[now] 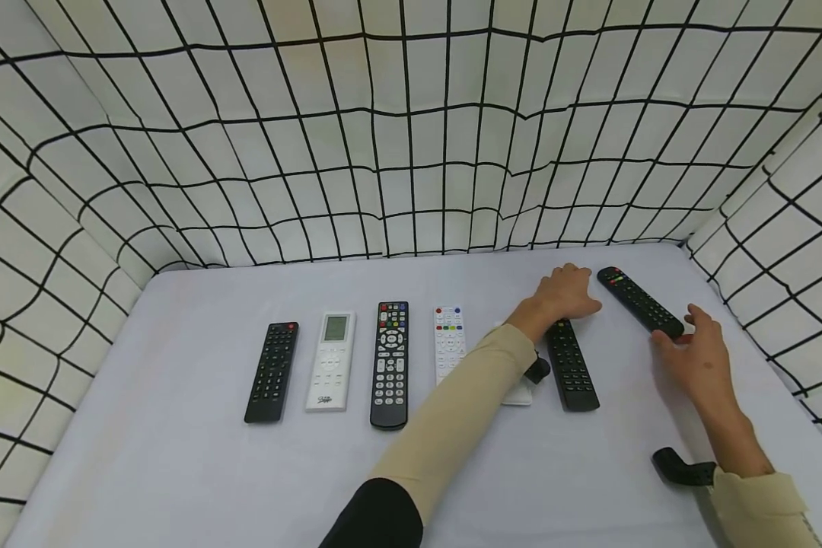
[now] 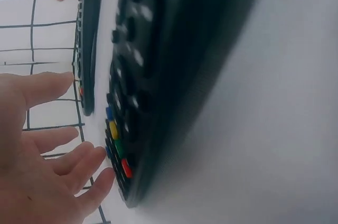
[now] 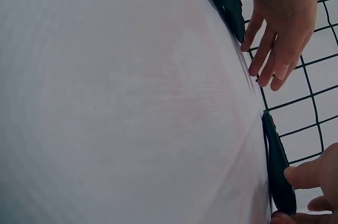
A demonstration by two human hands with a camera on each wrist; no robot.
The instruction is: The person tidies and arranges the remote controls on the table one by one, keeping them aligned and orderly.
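At the right of the table, a slanted black remote control (image 1: pixel 638 301) has its near end between the thumb and fingers of my right hand (image 1: pixel 702 358). The right wrist view shows the thumb against the side of that remote (image 3: pixel 277 166). My left hand (image 1: pixel 563 293) reaches over the far end of another black remote control (image 1: pixel 572 373), its fingers spread and loosely bent. In the left wrist view this nearer remote (image 2: pixel 132 108) shows coloured buttons, and the left hand's fingertips are close to its end; contact is unclear.
To the left lie a black remote (image 1: pixel 272 373), a white remote with a screen (image 1: pixel 331 361), a larger black remote (image 1: pixel 390 365) and a white remote (image 1: pixel 448 339). The left arm partly covers another white item (image 1: pixel 518 394). Black grid netting (image 1: pixel 411 164) borders the white table (image 1: pixel 178 472).
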